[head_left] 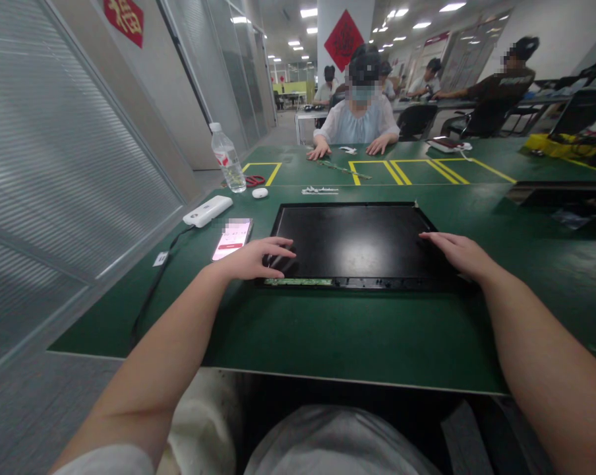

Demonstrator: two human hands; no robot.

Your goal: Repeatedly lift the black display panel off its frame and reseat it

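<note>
A black display panel (357,241) in a thin dark frame lies flat on the green table (347,340) in front of me. Along its near edge, at the left, runs a narrow green circuit board strip (298,282). Over the panel's left edge is my left hand (261,257), fingers spread and nothing held in them. My right hand (456,253) rests at the right edge, its fingers stretched out across the frame. Whether either palm presses on the panel cannot be made out.
Left of the panel lie a lit phone (233,239), a white power bank (208,211) with a black cable, and a white earbud case (260,192). Behind them are a water bottle (227,158) and red scissors (255,180). Across the table sits a person (356,119), both hands on the tabletop.
</note>
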